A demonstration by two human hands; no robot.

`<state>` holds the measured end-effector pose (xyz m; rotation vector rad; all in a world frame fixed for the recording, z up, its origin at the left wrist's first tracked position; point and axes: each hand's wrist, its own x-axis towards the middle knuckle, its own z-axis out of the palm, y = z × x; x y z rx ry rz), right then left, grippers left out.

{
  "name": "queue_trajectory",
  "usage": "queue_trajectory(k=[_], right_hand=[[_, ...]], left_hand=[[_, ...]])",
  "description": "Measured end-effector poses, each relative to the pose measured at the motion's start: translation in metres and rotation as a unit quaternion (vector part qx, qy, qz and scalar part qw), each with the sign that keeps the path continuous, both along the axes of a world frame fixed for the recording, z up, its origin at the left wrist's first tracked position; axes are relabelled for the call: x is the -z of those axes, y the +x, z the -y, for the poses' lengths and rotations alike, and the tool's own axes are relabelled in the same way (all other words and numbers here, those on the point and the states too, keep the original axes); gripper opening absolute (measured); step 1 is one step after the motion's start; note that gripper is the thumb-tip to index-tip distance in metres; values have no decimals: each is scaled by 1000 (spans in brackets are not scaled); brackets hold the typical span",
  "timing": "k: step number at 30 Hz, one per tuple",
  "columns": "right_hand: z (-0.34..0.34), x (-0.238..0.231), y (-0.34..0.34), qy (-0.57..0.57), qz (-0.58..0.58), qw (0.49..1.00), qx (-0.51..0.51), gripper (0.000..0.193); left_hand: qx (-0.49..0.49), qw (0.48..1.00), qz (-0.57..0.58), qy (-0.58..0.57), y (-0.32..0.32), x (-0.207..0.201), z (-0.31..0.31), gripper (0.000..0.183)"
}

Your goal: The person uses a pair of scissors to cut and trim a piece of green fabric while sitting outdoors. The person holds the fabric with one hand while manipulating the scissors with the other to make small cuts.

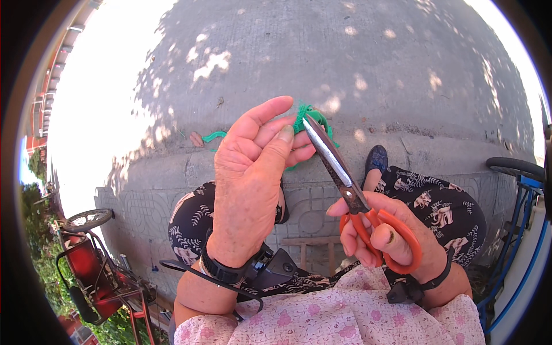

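Observation:
Between the thumb and fingers of my left hand (250, 152) is a small piece of green netting (300, 117), frayed at its upper end. My right hand (397, 230) has its thumb and fingers through the orange handles of a pair of scissors (329, 150). The blades look nearly closed and point up and left, with the tips against the netting. More green material (322, 122) shows behind the blade tips; I cannot tell if it joins the piece I pinch. A green strip (214, 136) lies on the ground beyond my left hand.
Grey concrete (276, 57) stretches ahead, with patterned paving (144, 210) near my feet. A red tricycle-like cart (92, 270) stands at the left. On the right are a wheel (514, 167) and a blue metal frame (520, 224). A wooden slatted piece (313, 244) lies between my legs.

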<state>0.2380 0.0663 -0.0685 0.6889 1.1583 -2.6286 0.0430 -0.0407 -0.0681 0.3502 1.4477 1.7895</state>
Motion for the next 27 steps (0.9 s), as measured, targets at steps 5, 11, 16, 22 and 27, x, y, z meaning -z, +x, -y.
queue_trajectory(k=[5, 11, 16, 22, 27], right_hand=[[0, 0, 0, -18, -1, 1000, 3, 59], [2, 0, 1, -22, -1, 1000, 3, 58], [3, 3, 2, -27, -8, 1000, 9, 57], [2, 1, 1, -24, -6, 1000, -1, 56], [2, 1, 2, -26, -9, 1000, 2, 56]], left_hand=[[4, 1000, -2, -2, 0, 1, 1, 36], [4, 1000, -22, -11, 1, 2, 1, 36], [3, 1000, -17, -16, 3, 3, 1, 36], [4, 999, -27, -18, 0, 4, 1, 36], [9, 999, -29, -23, 2, 4, 0, 36]])
